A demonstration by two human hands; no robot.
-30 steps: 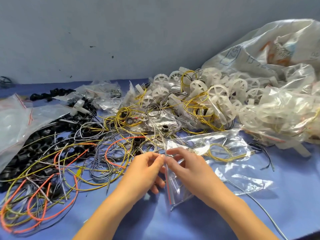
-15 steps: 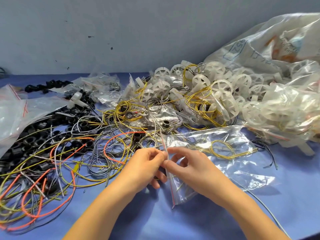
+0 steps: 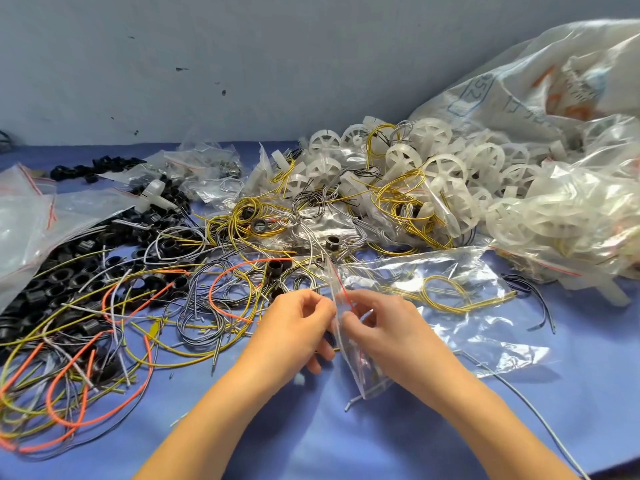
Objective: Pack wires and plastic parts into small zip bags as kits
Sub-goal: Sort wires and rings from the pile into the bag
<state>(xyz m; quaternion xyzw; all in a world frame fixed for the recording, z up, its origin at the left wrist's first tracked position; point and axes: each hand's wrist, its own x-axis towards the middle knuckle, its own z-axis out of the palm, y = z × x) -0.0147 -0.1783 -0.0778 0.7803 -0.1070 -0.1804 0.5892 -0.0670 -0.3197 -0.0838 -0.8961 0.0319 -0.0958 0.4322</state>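
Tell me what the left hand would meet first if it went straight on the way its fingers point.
The small zip bag that the left hand pinches; just behind it, the right hand, pinching the same edge. Depth is unclear, but nothing else seems to lie between.

1. The small zip bag (image 3: 349, 344) was held upright between the left hand (image 3: 294, 327) and the right hand (image 3: 381, 327), near the table's (image 3: 346, 438) front
2. Loose wires (image 3: 138, 306) sprawled to the left, over a heap of rings (image 3: 69, 271)
3. A larger bag (image 3: 485, 341) containing a wire coil (image 3: 446, 292) lay right of the hands
4. Wheels (image 3: 443, 168) were piled behind it, with a sack (image 3: 554, 81) behind them at far right
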